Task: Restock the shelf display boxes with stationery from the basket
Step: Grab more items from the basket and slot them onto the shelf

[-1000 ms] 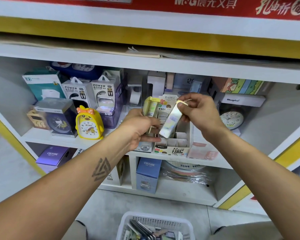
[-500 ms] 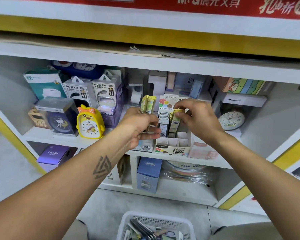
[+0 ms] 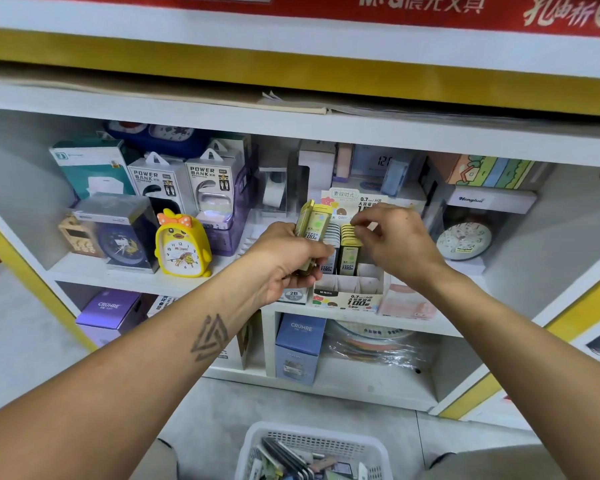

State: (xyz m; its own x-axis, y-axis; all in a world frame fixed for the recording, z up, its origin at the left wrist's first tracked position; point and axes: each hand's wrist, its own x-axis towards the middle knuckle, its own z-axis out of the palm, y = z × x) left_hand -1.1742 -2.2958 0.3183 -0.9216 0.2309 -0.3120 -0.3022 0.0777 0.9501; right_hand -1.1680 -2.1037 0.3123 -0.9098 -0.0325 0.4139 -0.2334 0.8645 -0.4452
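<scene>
— Display box (image 3: 347, 299), where does it sit?
— On the white shelf (image 3: 132, 276), at the front edge, printed with "0.7" and "100". Its front compartments show as bare cardboard; behind them stand rows of slim packs, a white row and, just right of it, a yellow-green row (image 3: 349, 251).

— And the left hand (image 3: 286, 263)?
— Just left of the display box, fingers curled round a small stack of yellow-green lead packs (image 3: 313, 221), which stick up above the knuckles.

— The right hand (image 3: 397, 244)?
— Over the display box, above the yellow-green row. Thumb and forefinger are brought close together near the tops of those packs, the other fingers loosely bent. Whether anything is pinched between them, I cannot tell.

— What else is near the display box?
— Well to its left stands a yellow chick-shaped alarm clock (image 3: 182, 245), with two "POWER BANK" packages (image 3: 187, 181) behind it. To the right of the display box, a round white clock (image 3: 464, 240) under a white carton. Touching its right side is a low pink box (image 3: 407, 303); at its left, a small box marked "2B" (image 3: 293, 295).

— And the basket (image 3: 314, 448)?
— Below the display box, on the floor at the bottom edge of the view, white plastic mesh, with flat stationery packs lying inside.

— Below the shelf?
— A blue "CRUHRE" box (image 3: 300, 348) right under the display box, and a purple one (image 3: 110, 308) further left.
</scene>
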